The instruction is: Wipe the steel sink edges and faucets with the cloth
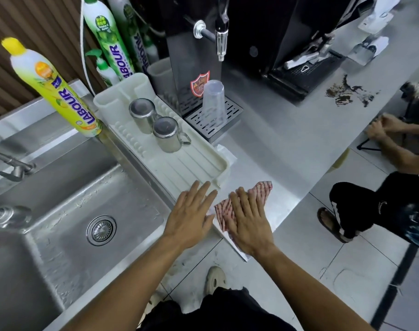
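Observation:
A red-and-white striped cloth (261,191) lies on the steel counter near its front edge, right of the sink. My right hand (248,220) lies flat on the cloth with straight fingers. My left hand (191,217) is open beside it, fingers straight, hovering over the counter at the corner of the drying rack; I cannot tell whether it touches. The steel sink (67,237) is wet, with a round drain (101,230). A steel faucet (12,164) stands at the sink's far left edge.
A white drying rack (179,168) holds two upturned steel cups (165,133). A yellow detergent bottle (58,91) stands on the sink's back rim. A water dispenser (196,58) with a plastic cup (213,103) stands behind. A brown spill (347,91) marks the counter. Another person (395,144) sits at right.

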